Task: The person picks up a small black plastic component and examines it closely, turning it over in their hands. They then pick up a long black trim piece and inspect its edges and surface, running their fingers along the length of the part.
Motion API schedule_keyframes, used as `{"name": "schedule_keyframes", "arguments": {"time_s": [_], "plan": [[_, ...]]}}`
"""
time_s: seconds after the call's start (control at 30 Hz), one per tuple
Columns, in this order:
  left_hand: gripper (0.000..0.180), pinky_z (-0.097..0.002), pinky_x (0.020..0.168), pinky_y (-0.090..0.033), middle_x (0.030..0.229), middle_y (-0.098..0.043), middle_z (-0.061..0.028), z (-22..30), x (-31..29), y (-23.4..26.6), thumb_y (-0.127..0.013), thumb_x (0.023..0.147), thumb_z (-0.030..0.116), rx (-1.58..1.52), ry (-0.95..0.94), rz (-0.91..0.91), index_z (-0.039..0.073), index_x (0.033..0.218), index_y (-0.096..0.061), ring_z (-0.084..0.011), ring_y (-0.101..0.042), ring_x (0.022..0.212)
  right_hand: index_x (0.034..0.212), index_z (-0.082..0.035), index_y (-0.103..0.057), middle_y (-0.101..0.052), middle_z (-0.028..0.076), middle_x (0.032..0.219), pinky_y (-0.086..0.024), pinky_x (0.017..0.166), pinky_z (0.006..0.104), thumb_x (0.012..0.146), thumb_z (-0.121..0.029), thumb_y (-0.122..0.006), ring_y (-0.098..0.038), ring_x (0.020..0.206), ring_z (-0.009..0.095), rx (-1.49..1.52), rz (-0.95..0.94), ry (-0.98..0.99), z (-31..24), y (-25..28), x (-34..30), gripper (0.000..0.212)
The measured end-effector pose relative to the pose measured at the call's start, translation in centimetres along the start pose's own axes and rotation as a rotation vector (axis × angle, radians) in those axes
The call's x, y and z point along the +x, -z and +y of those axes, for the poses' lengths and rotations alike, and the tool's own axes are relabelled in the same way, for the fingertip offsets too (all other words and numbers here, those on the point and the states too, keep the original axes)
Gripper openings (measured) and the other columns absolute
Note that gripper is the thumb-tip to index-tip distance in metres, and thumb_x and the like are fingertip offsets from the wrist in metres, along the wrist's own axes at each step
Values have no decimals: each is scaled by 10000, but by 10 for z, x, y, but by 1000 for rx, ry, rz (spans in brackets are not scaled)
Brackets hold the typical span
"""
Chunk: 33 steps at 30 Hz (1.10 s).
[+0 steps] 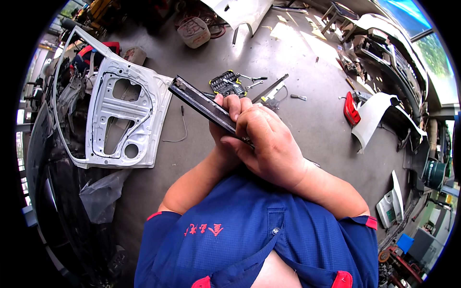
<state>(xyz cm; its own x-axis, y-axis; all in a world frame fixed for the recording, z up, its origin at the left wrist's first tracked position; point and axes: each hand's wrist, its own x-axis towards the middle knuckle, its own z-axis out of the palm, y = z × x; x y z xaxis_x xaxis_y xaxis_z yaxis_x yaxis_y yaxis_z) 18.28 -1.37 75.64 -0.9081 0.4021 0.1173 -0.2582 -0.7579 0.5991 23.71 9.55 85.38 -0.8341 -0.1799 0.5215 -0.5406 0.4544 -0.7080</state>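
Note:
Both hands are raised in front of my chest around a long, narrow black trim strip (198, 102). It slants from the upper left down into my fingers, with its channelled side showing. My left hand (232, 105) grips it from beneath, fingers curled over the far edge. Across its near end, my right hand (269, 141) is closed with bent fingers and thumb. That end is mostly hidden by the right hand. Beyond the hands, an open socket tool kit (227, 84) lies on the floor, with ratchet-like tools (253, 78) beside it.
A white car door shell (146, 91) stands at left, near a dark car body (53, 201). A thin rod (184, 122) lies on the floor (201, 60). At right are a red tail light (351, 109), a white fender (374, 117) and bumper parts (396, 62). A white tub (193, 32) sits far back.

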Motion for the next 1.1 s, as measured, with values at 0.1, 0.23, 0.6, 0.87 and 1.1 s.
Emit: {"name": "schedule_keyframes", "arguments": {"time_s": [0.1,0.23,0.6,0.87,1.1], "plan": [[516,-345,765,-415,697,-457,-23,9,-2,-13,-307,1108,504,-88,40,14,155,738,-397,-170,-447,708,941,-69,-522,-561,118,860,-495,775,436,808,-71,-824,-583,820,345,-28,-2,5,1,0,0,330],[515,-347,767,-417,697,-459,-25,7,-3,-12,-306,1108,505,-43,25,18,155,740,-394,-176,-449,710,942,-70,-521,-556,117,855,-494,775,435,811,-73,-822,-579,814,344,-35,-16,-9,-1,1,-1,328],[513,-352,766,-417,685,-458,-23,5,-1,-9,-293,1111,495,-77,25,4,156,738,-390,-184,-440,718,943,-70,-537,-571,114,865,-500,779,430,800,-52,-822,-591,823,342,-13,5,20,2,-1,-1,320],[535,-357,722,-409,664,-446,-30,20,11,-24,-267,1117,496,-262,-13,-74,146,732,-393,-187,-395,670,935,-62,-533,-579,123,888,-505,826,431,791,-82,-815,-597,846,340,-74,3,26,-3,0,4,317],[564,-368,690,-407,650,-439,-42,34,28,-20,-252,1127,469,-294,-14,-193,130,705,-411,-196,-389,651,910,-93,-541,-597,75,871,-512,763,400,762,-72,-874,-610,785,289,-65,151,145,-2,-13,16,365]]}}
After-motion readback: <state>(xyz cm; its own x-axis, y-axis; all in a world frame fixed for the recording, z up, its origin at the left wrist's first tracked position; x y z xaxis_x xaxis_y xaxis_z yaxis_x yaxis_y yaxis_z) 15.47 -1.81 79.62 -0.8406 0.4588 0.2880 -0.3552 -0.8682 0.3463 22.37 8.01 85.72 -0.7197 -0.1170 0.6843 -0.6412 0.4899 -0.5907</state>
